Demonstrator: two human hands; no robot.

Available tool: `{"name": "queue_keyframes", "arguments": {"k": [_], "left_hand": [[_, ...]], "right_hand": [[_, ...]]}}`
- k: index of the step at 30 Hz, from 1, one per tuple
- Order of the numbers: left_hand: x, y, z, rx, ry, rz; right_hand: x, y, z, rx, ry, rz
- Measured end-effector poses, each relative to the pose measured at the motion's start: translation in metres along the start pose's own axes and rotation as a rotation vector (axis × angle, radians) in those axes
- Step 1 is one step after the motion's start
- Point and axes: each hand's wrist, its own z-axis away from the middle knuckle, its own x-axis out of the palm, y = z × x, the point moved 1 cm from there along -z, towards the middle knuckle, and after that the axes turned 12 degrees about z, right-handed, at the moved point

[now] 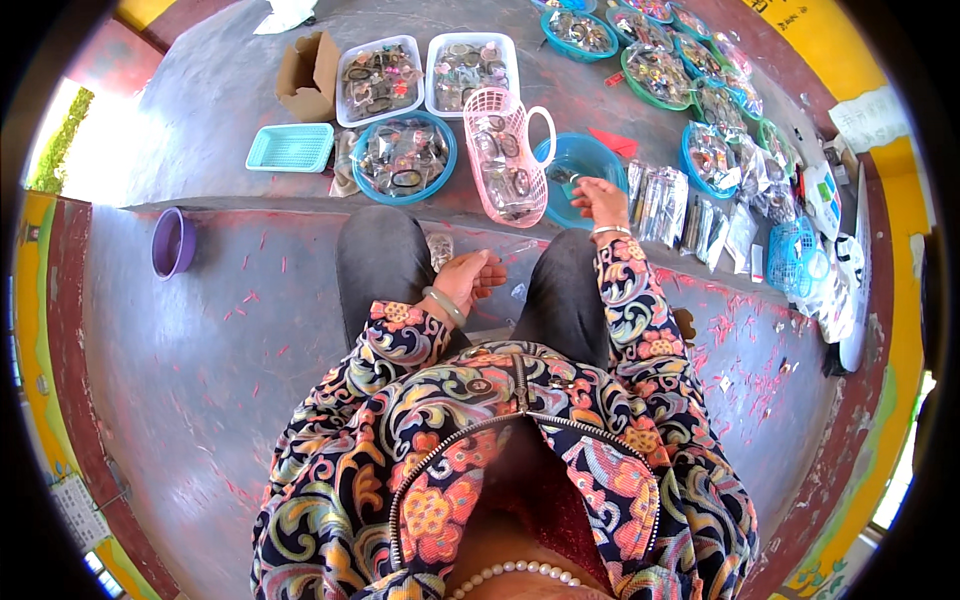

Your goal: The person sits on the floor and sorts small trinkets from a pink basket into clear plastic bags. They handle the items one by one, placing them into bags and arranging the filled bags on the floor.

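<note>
My right hand (603,204) reaches over a blue basin (603,150), its fingers pinched together. A small dark and clear item lies at the fingertips; its kind is too small to make out. My left hand (471,279), with a pale bangle on the wrist, hovers above my lap with fingers stretched and nothing in it. Left of the basin stands a long pink basket (479,165) with a loop handle, holding dark ring-shaped pieces in clear bags. Beyond my left knee is a round blue basin (449,164) full of similar small bagged pieces.
Two white trays (341,112) of bagged pieces, a cardboard box (308,80) and a turquoise basket (290,148) stand on the raised ledge. Clear packets (660,203) and several filled basins are at right. A purple tub (174,244) sits on the lower floor at left.
</note>
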Motion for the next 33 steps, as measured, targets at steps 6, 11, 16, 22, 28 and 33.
{"name": "queue_keyframes", "arguments": {"k": [6, 11, 16, 22, 28, 33], "left_hand": [[0.01, -0.002, 0.001, -0.039, 0.012, -0.024], [0.03, 0.003, 0.012, -0.079, 0.048, -0.042], [0.044, 0.003, 0.015, -0.099, 0.082, -0.045], [0.04, 0.006, 0.009, -0.119, 0.073, -0.088], [0.049, 0.004, 0.008, -0.141, 0.135, -0.123], [0.06, 0.003, 0.007, -0.154, 0.121, -0.131]], "right_hand": [[-0.053, 0.019, -0.034, 0.045, 0.095, 0.082], [-0.056, 0.047, -0.08, 0.098, -0.04, 0.379], [-0.042, 0.057, -0.107, -0.184, -0.005, 0.968], [-0.012, 0.063, -0.13, -0.202, -0.028, 1.161], [-0.002, 0.062, -0.14, -0.241, 0.024, 1.298], [-0.004, 0.057, -0.144, -0.165, 0.051, 1.44]]}}
